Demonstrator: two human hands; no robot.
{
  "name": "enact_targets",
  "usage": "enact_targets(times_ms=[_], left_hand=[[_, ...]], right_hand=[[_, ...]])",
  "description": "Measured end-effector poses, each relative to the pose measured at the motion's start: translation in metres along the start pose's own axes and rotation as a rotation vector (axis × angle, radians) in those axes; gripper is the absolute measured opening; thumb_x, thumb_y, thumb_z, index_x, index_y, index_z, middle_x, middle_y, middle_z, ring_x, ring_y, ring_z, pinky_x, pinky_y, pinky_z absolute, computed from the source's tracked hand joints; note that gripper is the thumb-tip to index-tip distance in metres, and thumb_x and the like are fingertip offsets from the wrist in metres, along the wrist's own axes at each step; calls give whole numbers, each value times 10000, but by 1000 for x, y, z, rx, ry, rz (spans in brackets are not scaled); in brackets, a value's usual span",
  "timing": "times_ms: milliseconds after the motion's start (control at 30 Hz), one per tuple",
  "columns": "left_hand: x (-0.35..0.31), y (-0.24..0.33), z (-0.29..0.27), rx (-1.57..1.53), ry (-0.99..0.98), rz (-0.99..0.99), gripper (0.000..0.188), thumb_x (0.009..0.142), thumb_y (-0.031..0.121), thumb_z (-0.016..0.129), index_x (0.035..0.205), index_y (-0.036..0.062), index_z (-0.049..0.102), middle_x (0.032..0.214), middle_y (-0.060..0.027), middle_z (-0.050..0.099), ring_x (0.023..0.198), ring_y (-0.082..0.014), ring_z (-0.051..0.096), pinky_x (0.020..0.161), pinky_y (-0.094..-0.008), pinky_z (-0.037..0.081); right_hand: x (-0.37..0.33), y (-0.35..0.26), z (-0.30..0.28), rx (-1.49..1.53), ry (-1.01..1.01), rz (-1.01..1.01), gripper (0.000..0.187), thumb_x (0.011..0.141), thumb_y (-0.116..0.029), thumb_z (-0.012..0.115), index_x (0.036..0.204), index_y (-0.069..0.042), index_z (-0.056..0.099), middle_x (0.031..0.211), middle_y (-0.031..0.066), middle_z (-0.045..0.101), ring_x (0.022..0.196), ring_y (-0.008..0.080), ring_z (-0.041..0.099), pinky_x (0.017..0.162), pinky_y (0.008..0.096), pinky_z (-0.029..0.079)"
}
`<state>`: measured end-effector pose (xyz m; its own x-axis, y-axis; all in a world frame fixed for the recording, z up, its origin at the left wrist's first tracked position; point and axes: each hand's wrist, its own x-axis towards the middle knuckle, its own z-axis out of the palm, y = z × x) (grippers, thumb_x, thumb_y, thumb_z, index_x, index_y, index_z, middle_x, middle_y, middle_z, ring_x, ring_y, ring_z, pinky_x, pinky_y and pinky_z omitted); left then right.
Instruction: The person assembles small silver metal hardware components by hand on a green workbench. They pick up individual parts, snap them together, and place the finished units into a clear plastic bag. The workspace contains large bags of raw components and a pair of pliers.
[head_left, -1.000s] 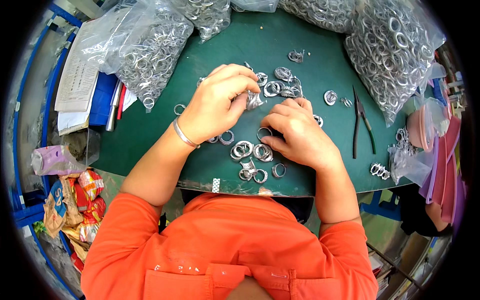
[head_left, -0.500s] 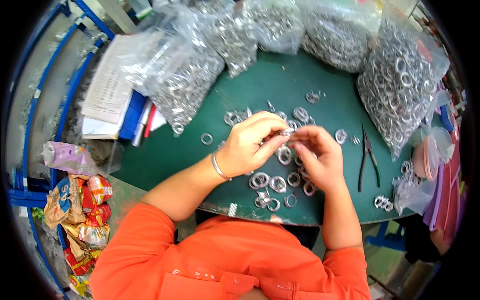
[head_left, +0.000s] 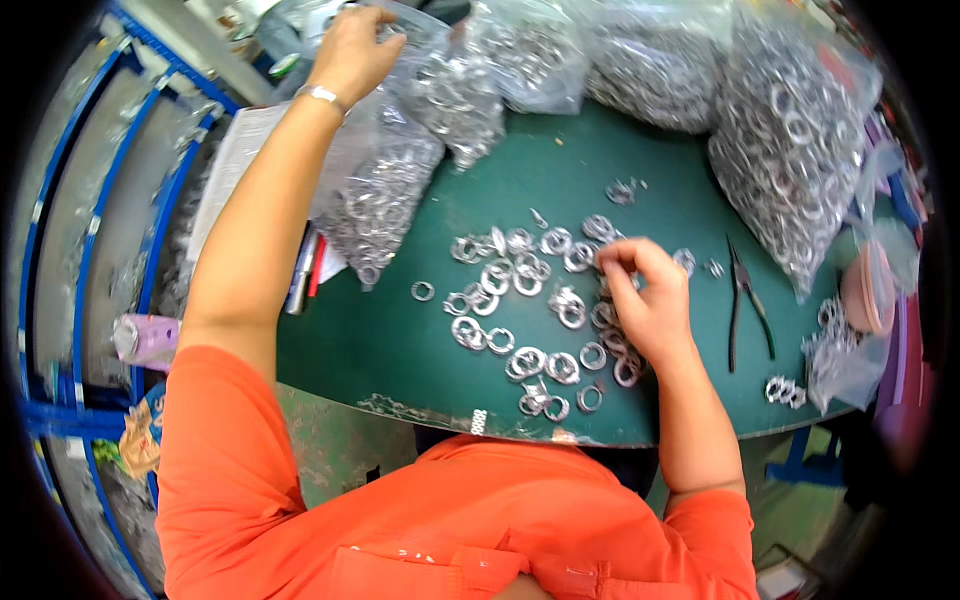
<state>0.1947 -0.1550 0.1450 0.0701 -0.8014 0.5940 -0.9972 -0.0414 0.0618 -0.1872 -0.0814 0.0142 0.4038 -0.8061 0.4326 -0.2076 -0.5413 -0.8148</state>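
My left hand point(head_left: 355, 55) is stretched out to the far left, over the tops of the clear plastic bags. Its fingers are partly bent and apart, with nothing visible in them. My right hand point(head_left: 652, 305) hovers at the right side of a loose spread of silver metal rings point(head_left: 526, 362). Its thumb and fingers are curled together, and what they hold, if anything, is hidden. Some rings lie singly, others in small overlapping clusters. Below my left hand is a bag of metal rings point(head_left: 380, 205), partly covered by my forearm.
More bags of rings point(head_left: 655, 75) line the table's far edge, with a large one point(head_left: 795, 150) at right. Black-handled pliers point(head_left: 742, 305) lie right of my hand. A pink cup point(head_left: 866, 290) stands by the right edge. Blue shelving point(head_left: 130, 260), papers and pens are at left.
My left hand has left the middle, where both hands met at a small ring, and swung to the far-left bags. My right hand stays near the rings, which are now less covered.
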Motion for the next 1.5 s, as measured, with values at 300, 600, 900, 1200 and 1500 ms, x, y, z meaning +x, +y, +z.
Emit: enact_targets(times_ms=[300, 600, 900, 1200, 1500], left_hand=[[-150, 158, 47, -428, -638, 478, 430, 787, 247, 754, 1113, 35, 572, 964, -161, 570, 926, -332, 568, 823, -404, 472], [-120, 143, 18, -1172, -1066, 5, 129, 914, 110, 629, 994, 9, 629, 876, 9, 643, 808, -81, 585, 719, -250, 485], [-122, 155, 24, -853, -489, 174, 81, 835, 10, 618, 907, -9, 650, 793, -83, 644, 717, -135, 616, 649, -273, 488], [-129, 162, 22, -819, -725, 31, 169, 784, 9, 608, 952, 3, 627, 714, -86, 632, 666, -151, 634, 573, -298, 486], [-150, 182, 13, -808, -482, 189, 331, 758, 52, 725, 1066, 11, 613, 975, -91, 586, 831, -171, 597, 695, -287, 499]], right_hand=[[-1, 14, -13, -308, -171, 55, 241, 760, -94, 724, 978, -18, 652, 1047, 144, 618, 966, 329, 588, 841, 403, 473], [9, 0, -21, 637, 89, 208, 151, 907, -63, 628, 1039, 10, 639, 1003, 47, 655, 881, 100, 600, 820, 248, 485], [9, 6, -24, -79, 74, 31, 111, 836, -2, 627, 938, 1, 671, 887, 128, 664, 801, 252, 648, 713, 311, 501], [-3, 6, -2, -476, -218, -12, 218, 731, -138, 741, 926, -66, 677, 1057, 77, 601, 1017, 288, 551, 836, 416, 434], [-3, 8, -4, -208, -194, 0, 224, 725, -62, 713, 933, -52, 632, 953, 85, 614, 879, 296, 601, 763, 390, 485]])
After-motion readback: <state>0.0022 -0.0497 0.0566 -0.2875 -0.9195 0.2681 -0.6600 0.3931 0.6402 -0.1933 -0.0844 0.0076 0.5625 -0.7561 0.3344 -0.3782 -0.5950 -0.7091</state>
